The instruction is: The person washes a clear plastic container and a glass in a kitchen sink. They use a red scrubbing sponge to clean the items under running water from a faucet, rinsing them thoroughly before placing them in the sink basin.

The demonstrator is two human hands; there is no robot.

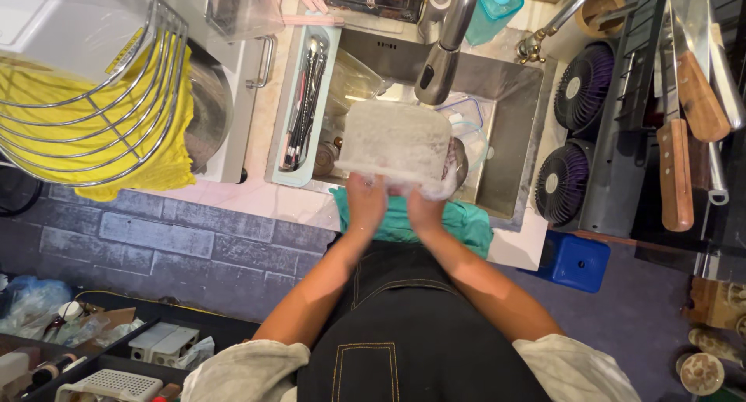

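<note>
A round pot (pixel 398 135), coated all over in white soap foam, is held over the steel sink (pixel 509 138) right under the grey tap spout (pixel 440 64). My left hand (pixel 365 198) grips its near rim on the left. My right hand (pixel 424 203) holds the rim on the right, with foam around the fingers. Whether a sponge is in that hand is hidden by the suds. A teal cloth (pixel 466 222) lies over the sink's front edge below my wrists.
A pale green cutlery tray (pixel 299 99) with utensils sits left of the sink. Clear plastic containers (pixel 466 126) lie in the basin. Two small black fans (pixel 571 138) and hanging wooden-handled knives (pixel 688 114) are to the right. A wire rack with a yellow cloth (pixel 101 122) is at left.
</note>
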